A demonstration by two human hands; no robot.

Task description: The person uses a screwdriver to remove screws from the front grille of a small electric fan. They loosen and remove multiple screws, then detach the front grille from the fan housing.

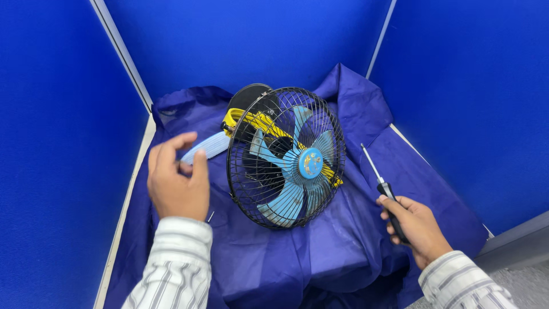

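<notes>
Gripping a screwdriver upright in right hand, left hand raised, fingers loosely curled, beside fan

In my right hand I hold a screwdriver with a black handle and a thin metal shaft; the shaft points up and away from me, tilted a little to the left, near the right side of the fan. The fan is small, with a round black wire cage, light blue blades and a blue hub, and yellow parts behind the cage. It stands tilted on the blue cloth, its face turned towards me and to the right. My left hand is raised just left of it, fingers loosely curled, by its pale blue ribbed part.
</notes>
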